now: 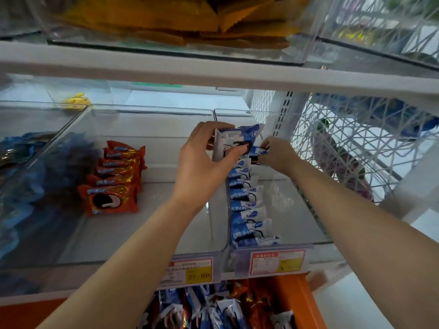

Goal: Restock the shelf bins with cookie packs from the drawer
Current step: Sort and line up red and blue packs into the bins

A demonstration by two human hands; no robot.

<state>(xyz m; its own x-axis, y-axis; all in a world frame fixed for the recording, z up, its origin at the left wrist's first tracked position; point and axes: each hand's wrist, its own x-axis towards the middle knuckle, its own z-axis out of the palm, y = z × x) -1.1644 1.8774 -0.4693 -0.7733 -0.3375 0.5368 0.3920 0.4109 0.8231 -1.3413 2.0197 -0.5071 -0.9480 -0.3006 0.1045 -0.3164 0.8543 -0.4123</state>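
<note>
- Centre left: red cookie packs (114,176) stand overlapped, faces forward for display
- Centre: left hand (202,162) grasps a blue pack (237,141) upright, probably to slot it behind the blue row (247,205) in the clear bin (289,210)
- Right of centre: right hand (278,155) pinches the rearmost pack, seemingly steadying the row
- Lower right: orange drawer (294,295) holds more packs

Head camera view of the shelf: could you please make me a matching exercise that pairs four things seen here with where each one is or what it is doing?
Things:
1. orange cookie packs
2. row of blue cookie packs
3. drawer
4. left hand

Places or states:
A. in the right bin
B. open, lowest in view, holding mixed packs
C. in the middle bin
D. gripping a blue pack at the back of the row

Pairs: 1-C, 2-A, 3-B, 4-D.
</note>
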